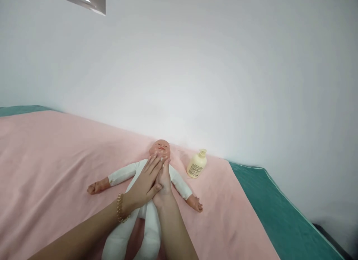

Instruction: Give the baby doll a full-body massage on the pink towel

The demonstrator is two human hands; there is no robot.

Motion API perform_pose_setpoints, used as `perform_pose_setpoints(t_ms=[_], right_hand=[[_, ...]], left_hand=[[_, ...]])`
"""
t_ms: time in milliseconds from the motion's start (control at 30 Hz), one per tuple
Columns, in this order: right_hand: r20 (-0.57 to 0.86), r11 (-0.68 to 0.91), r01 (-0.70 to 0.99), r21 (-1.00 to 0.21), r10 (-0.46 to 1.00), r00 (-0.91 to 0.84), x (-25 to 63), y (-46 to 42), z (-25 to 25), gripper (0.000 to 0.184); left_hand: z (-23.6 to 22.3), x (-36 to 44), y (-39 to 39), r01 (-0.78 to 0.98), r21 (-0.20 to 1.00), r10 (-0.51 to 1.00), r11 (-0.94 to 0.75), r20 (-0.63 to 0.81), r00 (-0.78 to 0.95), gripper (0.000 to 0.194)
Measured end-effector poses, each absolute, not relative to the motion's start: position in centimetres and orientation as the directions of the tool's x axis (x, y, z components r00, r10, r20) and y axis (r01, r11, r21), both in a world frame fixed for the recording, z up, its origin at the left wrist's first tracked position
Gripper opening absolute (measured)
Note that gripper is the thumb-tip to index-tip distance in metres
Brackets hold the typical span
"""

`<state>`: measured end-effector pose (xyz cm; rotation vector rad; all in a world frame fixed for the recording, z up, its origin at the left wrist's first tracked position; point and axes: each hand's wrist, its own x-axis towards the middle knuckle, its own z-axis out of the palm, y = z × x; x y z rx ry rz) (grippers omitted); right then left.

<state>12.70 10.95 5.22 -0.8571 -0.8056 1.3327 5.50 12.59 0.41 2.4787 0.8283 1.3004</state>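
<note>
A baby doll (179,185) in a white suit lies on its back on a pink sheet (56,166), arms spread, head toward the wall. My left hand (145,183), with a gold bracelet at the wrist, lies flat on the doll's chest, fingers stretched toward its chin. My right hand (164,179) rests beside it on the chest, fingers together and reaching up to the doll's neck. Both hands hold nothing. My forearms hide most of the doll's torso.
A cream pump bottle (197,164) lies tilted on the sheet just right of the doll's head. A teal mattress (279,215) shows beyond the sheet's right edge. A white wall (195,66) rises right behind the bed.
</note>
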Motion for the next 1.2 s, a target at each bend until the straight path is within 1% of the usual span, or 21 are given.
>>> perform_pose_setpoints(t_ms=[100, 167, 200, 233, 267, 300, 333, 367, 400, 433, 467, 533, 600, 700, 767, 833, 933, 1000, 1067, 1133, 1200], right_hand=[[-0.018, 0.038, -0.443, -0.896, 0.992, 0.122, 12.2, 11.1, 4.5, 0.074], [-0.012, 0.013, -0.390, -0.921, 0.998, 0.062, 12.6, 10.8, 4.5, 0.076], [0.002, 0.005, -0.332, -0.943, 1.000, 0.009, 13.0, 10.5, 4.6, 0.077], [0.023, 0.013, -0.242, -0.970, 0.999, -0.042, 13.7, 10.2, 4.8, 0.076], [0.060, 0.052, -0.093, -0.994, 0.995, -0.084, 14.5, 9.8, 5.1, 0.073], [0.081, 0.094, 0.105, -0.990, 0.990, -0.117, 15.3, 9.5, 5.4, 0.074], [0.072, 0.108, 0.306, -0.946, 0.989, -0.127, 16.2, 9.2, 5.7, 0.076], [0.037, 0.097, 0.483, -0.870, 0.990, -0.133, 17.0, 9.0, 5.9, 0.075], [0.004, 0.115, 0.602, -0.790, 0.983, -0.182, 17.6, 8.8, 6.1, 0.074], [-0.032, 0.143, 0.681, -0.718, 0.971, -0.238, 18.1, 8.6, 6.2, 0.071], [-0.061, 0.186, 0.722, -0.667, 0.951, -0.302, 18.4, 8.6, 6.2, 0.067], [-0.071, 0.294, 0.722, -0.626, 0.901, -0.428, 18.4, 8.7, 5.9, 0.058], [-0.033, 0.382, 0.687, -0.618, 0.861, -0.508, 17.9, 9.1, 5.2, 0.050], [0.034, 0.453, 0.667, -0.592, 0.841, -0.541, 17.1, 10.2, 3.9, 0.044], [0.063, 0.438, 0.705, -0.559, 0.869, -0.490, 17.0, 11.0, 3.0, 0.047], [0.062, 0.380, 0.760, -0.528, 0.909, -0.412, 17.4, 11.7, 2.4, 0.054], [-0.011, 0.258, 0.825, -0.503, 0.952, -0.305, 18.6, 12.1, 2.2, 0.066], [-0.083, 0.177, 0.850, -0.497, 0.965, -0.250, 19.7, 12.1, 2.3, 0.075], [-0.161, 0.115, 0.860, -0.498, 0.962, -0.221, 20.9, 11.9, 2.7, 0.083], [-0.234, 0.078, 0.862, -0.502, 0.947, -0.222, 22.0, 11.6, 3.2, 0.091], [-0.286, 0.062, 0.863, -0.502, 0.929, -0.233, 23.0, 11.4, 3.6, 0.099]], left_hand=[[0.3, 4.7, 13.2, 0.361, 0.347, 0.500, -0.865, 0.640, 0.583, 0.089], [0.2, 4.3, 13.8, 0.355, 0.315, 0.475, -0.880, 0.607, 0.638, 0.087], [0.1, 4.0, 14.2, 0.359, 0.316, 0.478, -0.878, 0.592, 0.648, 0.085], [-0.1, 3.8, 14.6, 0.369, 0.331, 0.496, -0.868, 0.581, 0.645, 0.082], [-0.4, 3.5, 15.1, 0.384, 0.360, 0.527, -0.850, 0.573, 0.628, 0.079], [-0.6, 3.2, 15.5, 0.400, 0.404, 0.568, -0.823, 0.566, 0.598, 0.075], [-0.8, 2.9, 15.9, 0.410, 0.461, 0.617, -0.787, 0.559, 0.555, 0.072], [-1.0, 2.7, 16.3, 0.411, 0.531, 0.671, -0.741, 0.550, 0.497, 0.068], [-1.0, 2.4, 16.6, 0.399, 0.607, 0.725, -0.687, 0.539, 0.429, 0.064], [-1.0, 2.2, 16.8, 0.374, 0.681, 0.775, -0.630, 0.520, 0.359, 0.060], [-0.8, 2.0, 17.0, 0.342, 0.744, 0.818, -0.574, 0.497, 0.291, 0.057], [-0.4, 1.7, 17.1, 0.278, 0.828, 0.873, -0.487, 0.453, 0.181, 0.051], [0.0, 1.5, 17.1, 0.236, 0.862, 0.893, -0.449, 0.433, 0.121, 0.049], [0.1, 1.6, 17.2, 0.199, 0.881, 0.903, -0.429, 0.419, 0.093, 0.047], [-0.2, 1.7, 17.4, 0.193, 0.885, 0.906, -0.424, 0.415, 0.086, 0.046], [-0.5, 1.8, 17.5, 0.198, 0.884, 0.905, -0.424, 0.417, 0.081, 0.045], [-0.5, 2.0, 17.4, 0.212, 0.886, 0.911, -0.412, 0.402, 0.093, 0.044], [-0.1, 2.1, 17.1, 0.218, 0.884, 0.910, -0.413, 0.391, 0.140, 0.042], [0.5, 2.1, 16.6, 0.236, 0.855, 0.879, -0.462, 0.404, 0.254, 0.040], [1.2, 2.3, 16.1, 0.249, 0.788, 0.790, -0.562, 0.423, 0.444, 0.038], [1.7, 2.5, 15.4, 0.222, 0.719, 0.653, -0.659, 0.400, 0.644, 0.036]])
